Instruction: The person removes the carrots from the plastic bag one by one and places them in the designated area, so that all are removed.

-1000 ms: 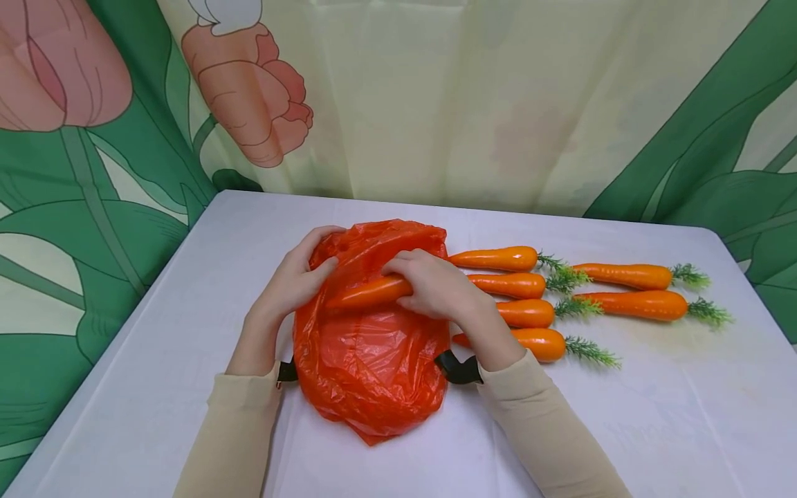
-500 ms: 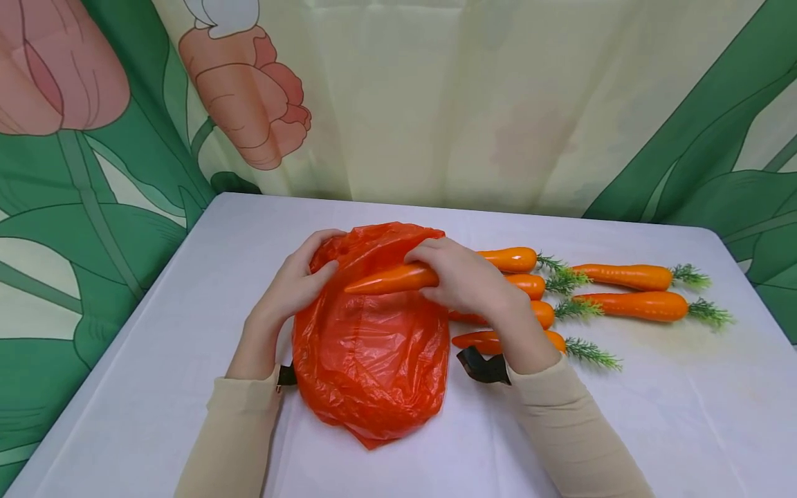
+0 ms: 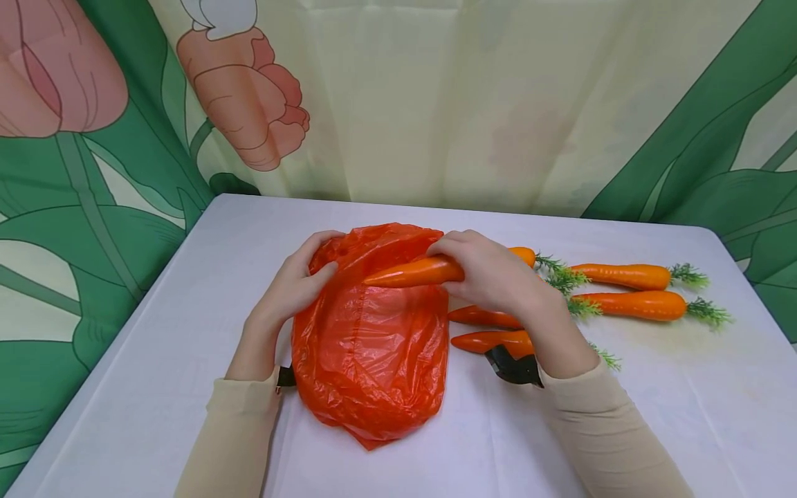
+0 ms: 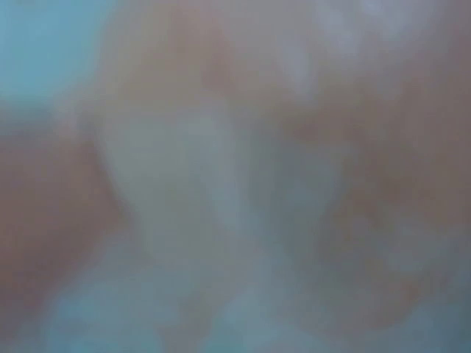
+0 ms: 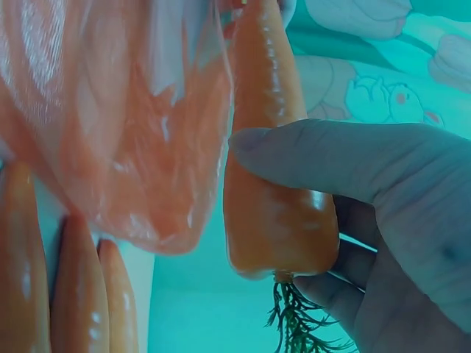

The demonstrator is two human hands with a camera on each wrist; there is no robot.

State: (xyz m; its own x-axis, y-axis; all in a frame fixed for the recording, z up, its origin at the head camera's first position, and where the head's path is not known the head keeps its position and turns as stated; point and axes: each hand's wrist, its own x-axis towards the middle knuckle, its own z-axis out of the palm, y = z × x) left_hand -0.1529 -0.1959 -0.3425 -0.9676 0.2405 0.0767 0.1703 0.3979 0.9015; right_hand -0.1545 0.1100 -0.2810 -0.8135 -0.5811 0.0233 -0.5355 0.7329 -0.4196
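A crinkled red plastic bag (image 3: 373,360) lies on the white-covered table, its mouth facing up. My left hand (image 3: 292,280) grips the bag's upper left rim, thumb on the near side and fingers behind the film. In my right hand (image 3: 492,273) I hold an orange carrot (image 3: 407,272) by its thick end, its tip pointing left over the bag's upper part. The right wrist view shows my thumb across the carrot (image 5: 280,220) and the green leafy top (image 5: 294,316) hanging below. The left wrist view is too blurred to make out objects.
Several more carrots (image 3: 488,342) lie right of the bag, partly hidden by my right hand and arm. Farther right are two carrots (image 3: 629,277) with leafy tops pointing right. A flower-patterned curtain (image 3: 398,104) hangs behind the table (image 3: 249,214).
My right hand has drawn back to the right with the carrot, from deep over the bag to its upper right edge. The left hand stays on the rim.
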